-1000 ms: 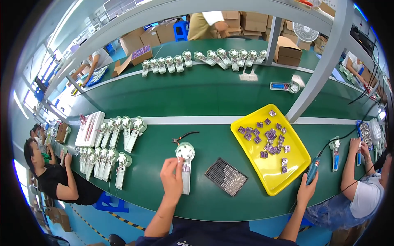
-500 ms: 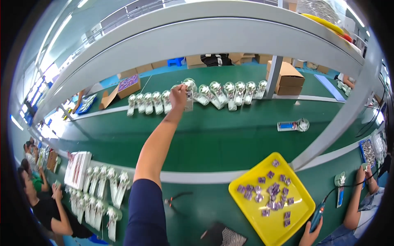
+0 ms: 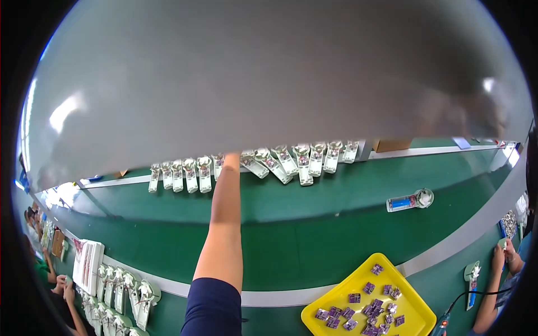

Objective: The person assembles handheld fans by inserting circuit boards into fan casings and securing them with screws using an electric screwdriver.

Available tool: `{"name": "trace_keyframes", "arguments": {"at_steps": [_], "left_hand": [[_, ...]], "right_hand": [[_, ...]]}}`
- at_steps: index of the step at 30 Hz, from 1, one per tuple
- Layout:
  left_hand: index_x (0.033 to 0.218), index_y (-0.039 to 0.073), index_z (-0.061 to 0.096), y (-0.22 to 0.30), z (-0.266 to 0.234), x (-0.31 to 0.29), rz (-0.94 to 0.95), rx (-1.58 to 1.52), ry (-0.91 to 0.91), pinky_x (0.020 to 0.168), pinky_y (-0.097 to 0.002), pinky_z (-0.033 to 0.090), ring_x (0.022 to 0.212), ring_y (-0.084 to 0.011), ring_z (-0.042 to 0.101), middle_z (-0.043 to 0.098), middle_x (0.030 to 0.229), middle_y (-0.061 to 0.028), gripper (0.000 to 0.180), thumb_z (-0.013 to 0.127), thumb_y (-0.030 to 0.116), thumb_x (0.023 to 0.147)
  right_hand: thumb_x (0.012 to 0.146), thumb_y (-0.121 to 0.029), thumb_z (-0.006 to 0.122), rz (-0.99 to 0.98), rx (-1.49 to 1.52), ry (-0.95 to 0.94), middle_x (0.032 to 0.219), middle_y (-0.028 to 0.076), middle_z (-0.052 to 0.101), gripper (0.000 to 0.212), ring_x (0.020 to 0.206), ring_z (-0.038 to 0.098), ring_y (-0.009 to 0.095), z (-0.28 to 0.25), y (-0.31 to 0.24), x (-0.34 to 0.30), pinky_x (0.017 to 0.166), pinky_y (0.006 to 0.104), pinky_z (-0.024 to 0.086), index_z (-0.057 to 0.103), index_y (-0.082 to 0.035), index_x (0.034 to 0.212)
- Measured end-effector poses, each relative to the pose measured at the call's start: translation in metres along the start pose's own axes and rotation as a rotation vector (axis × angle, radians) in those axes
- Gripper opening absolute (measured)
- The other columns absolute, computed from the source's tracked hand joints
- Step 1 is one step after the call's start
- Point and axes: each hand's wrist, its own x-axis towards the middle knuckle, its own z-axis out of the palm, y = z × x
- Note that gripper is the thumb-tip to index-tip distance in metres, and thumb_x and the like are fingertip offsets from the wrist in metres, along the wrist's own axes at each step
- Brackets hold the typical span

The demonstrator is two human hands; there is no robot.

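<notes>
My left forearm, in a dark blue sleeve, stretches forward over the green bench. Its hand goes behind a grey beam at a row of white, long-handled housings with round heads; the fingers are hidden. At the lower right edge, a teal electric screwdriver stands in my right hand, of which only a sliver shows. Beside it lies a yellow tray with small purple circuit boards. A single housing with a blue cell inside lies apart on the bench.
The wide grey beam fills the upper view. More housings and a white foam tray stand at the left. Another person's hands work at the right, near a further housing. A cardboard box sits behind.
My view has moved forward and down, so the beam now covers the far side and my left hand, which was at a housing in the row. My right hand has mostly dropped out of view.
</notes>
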Motion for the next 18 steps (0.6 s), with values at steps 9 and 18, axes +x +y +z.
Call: {"name": "trace_keyframes", "arguments": {"at_steps": [9, 18], "left_hand": [[0.092, 0.006, 0.076, -0.017, 0.02, 0.006, 0.129, 0.348, -0.007, 0.061, -0.0357, 0.054, 0.068, -0.0231, 0.07, 0.072, 0.077, -0.011, 0.02, 0.066, 0.023, 0.088], [0.116, 0.006, 0.067, 0.039, -0.012, -0.052, 0.459, 0.49, -0.014, 0.083, -0.04, 0.054, 0.088, -0.0325, 0.069, 0.07, 0.105, -0.0198, 0.039, 0.064, 0.018, 0.079]], "right_hand": [[0.091, -0.021, 0.068, 0.04, 0.011, -0.026, 0.14, 0.025, 0.05, 0.065, 0.127, 0.049, 0.035, -0.001, -0.012, 0.002, 0.106, 0.0404, 0.037, 0.039, 0.003, 0.144], [0.091, -0.021, 0.068, 0.082, -0.014, 0.022, 0.138, 0.027, 0.051, 0.065, 0.124, 0.051, 0.035, -0.007, -0.023, -0.012, 0.104, 0.0402, 0.039, 0.039, 0.003, 0.144]]}}
